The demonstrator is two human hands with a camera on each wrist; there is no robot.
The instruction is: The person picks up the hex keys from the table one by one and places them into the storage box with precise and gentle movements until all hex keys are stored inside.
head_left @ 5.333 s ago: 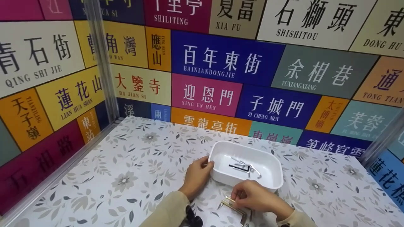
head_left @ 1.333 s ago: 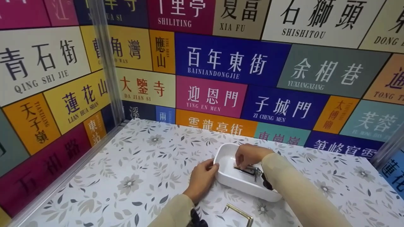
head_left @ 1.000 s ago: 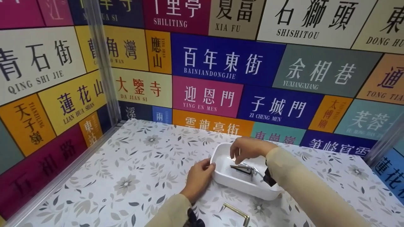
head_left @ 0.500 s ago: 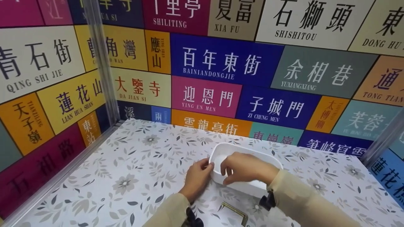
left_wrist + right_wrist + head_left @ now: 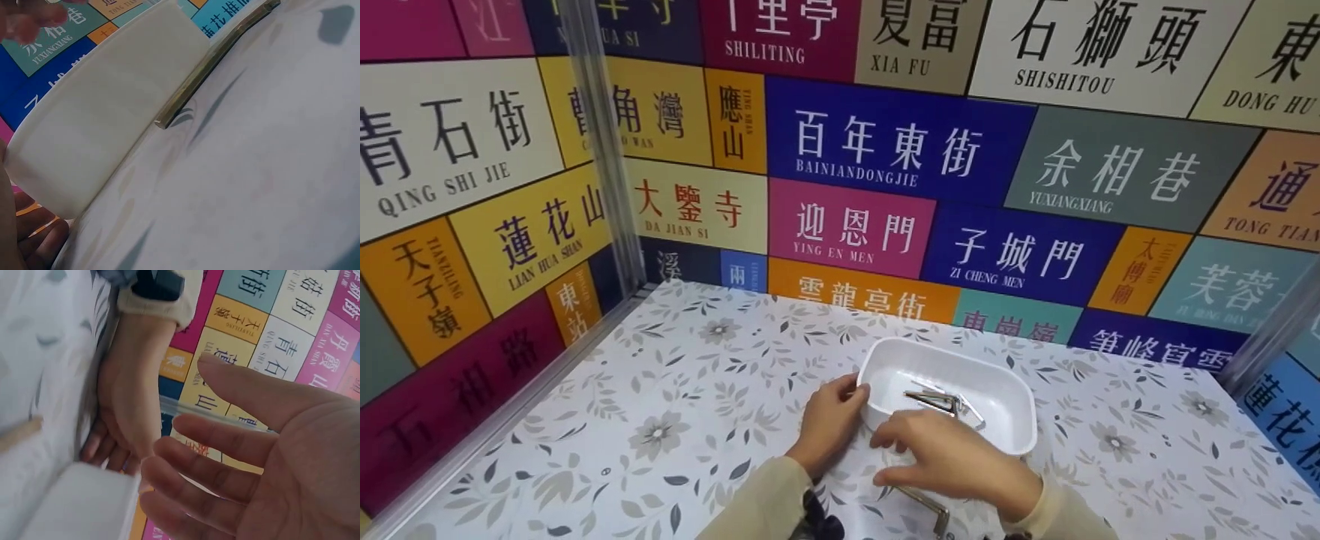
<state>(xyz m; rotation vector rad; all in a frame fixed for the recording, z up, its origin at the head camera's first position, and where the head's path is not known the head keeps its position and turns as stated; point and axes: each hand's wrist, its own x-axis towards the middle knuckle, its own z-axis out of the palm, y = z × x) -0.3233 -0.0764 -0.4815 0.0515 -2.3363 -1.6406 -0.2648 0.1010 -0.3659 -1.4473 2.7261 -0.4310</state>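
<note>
My left hand [image 5: 831, 421] grips the left end of a white plastic container [image 5: 1020, 431], thumb at the rim and fingers against the outer wall. Inside the container lies a small pile of L-shaped hex keys [image 5: 934, 399], silver and darker ones. My right hand [image 5: 949, 457] hovers in front of the container, fingers spread and thumb apart. Its palm has nothing in it in the right wrist view. Below it a brass-coloured hex key [image 5: 930, 504] lies on the table, partly covered by the hand. The left wrist view shows this hex key [image 5: 205, 70] beside the container's wall.
A white cloth with grey leaves and flowers covers the table [image 5: 652, 435]. Panels with coloured place-name signs [image 5: 900, 139] stand behind it and at the left, with a clear corner post [image 5: 611, 150] between them.
Several brass-coloured hex keys lay on the table at first; one shows there now. My right hand has gone into the container and come back toward the front, opening. The left hand has kept its grip.
</note>
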